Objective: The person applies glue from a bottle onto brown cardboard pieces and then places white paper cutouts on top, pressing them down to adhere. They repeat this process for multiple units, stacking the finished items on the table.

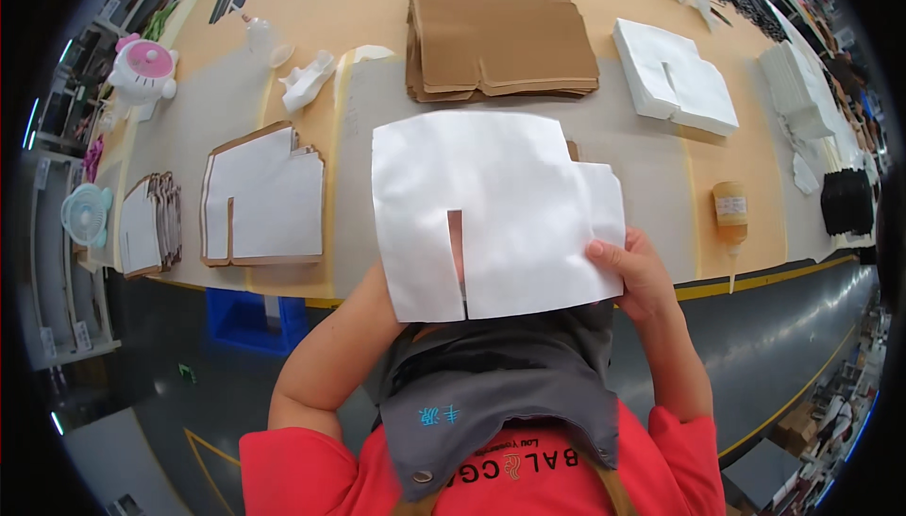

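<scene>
A stiff white cut sheet [519, 204] is up in front of me, above the table's near edge. Its lower edge has a narrow slot, and its upper right corner is stepped. My right hand [645, 275] is closed on the sheet's right edge, thumb on the face and fingers behind. The sheet hides most of my left hand [457, 237]; skin shows through the slot, but its fingers cannot be made out. A bit of brown [573, 150] peeks out behind the step. Beyond the sheet lies a stack of brown cut pieces [510, 39] with a similar outline.
White cut pieces [675, 82] are stacked at far right. Left are white-faced, brown-edged pieces [269, 200] and a smaller stack [149, 223]. An amber squeeze bottle [730, 209] lies near the right edge. A small fan [87, 214] and a blue crate [241, 322] are also at left.
</scene>
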Demonstrator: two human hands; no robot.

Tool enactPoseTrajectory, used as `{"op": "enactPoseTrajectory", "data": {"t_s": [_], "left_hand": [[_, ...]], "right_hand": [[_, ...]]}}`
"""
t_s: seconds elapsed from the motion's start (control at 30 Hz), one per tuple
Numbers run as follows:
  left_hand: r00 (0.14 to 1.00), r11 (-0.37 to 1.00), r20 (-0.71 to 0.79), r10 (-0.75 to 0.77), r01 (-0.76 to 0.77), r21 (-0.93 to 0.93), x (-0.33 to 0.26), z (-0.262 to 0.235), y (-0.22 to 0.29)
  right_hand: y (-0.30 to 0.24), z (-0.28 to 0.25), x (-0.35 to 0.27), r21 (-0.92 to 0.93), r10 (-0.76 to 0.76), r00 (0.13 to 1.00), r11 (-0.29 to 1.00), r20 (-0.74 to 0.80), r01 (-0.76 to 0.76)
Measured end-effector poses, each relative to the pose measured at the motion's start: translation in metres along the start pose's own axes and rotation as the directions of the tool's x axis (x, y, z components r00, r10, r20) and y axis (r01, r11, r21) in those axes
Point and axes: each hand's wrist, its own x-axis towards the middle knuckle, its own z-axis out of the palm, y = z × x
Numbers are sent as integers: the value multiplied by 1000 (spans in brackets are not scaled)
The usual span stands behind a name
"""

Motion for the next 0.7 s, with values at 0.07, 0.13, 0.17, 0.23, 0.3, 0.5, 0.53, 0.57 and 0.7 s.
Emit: {"op": "enactPoseTrajectory", "data": {"t_s": [0.07,0.13,0.17,0.23,0.3,0.5,0.53,0.57,0.7], "left_hand": [[998,974,22,54,-57,221,-8,-11,1],[983,778,105,-148,181,-602,-15,-5,31],[972,622,108,-208,217,-752,-21,-4,35],[942,454,35,-334,193,-870,-35,-2,34],[898,592,-118,-425,176,-786,-45,-1,24],[838,801,-282,-467,266,-536,-41,8,13],[834,797,-281,-474,272,-539,-37,10,13],[829,794,-284,-482,276,-542,-34,11,13],[839,798,-269,-473,279,-534,-16,12,8]], "right_hand": [[0,17,-9,-36,-70,990,997,-118,66],[7,13,-16,-164,-134,975,981,-175,106],[9,14,-19,-187,-139,976,977,-170,107],[14,14,-23,-232,-149,975,967,-163,109],[19,13,-27,-315,-175,972,942,-158,118],[23,3,-25,-357,-192,954,929,-231,100],[24,1,-24,-360,-199,948,927,-247,100],[21,0,-22,-343,-185,947,935,-263,87],[8,0,-14,-271,-153,940,960,-304,69]]}}
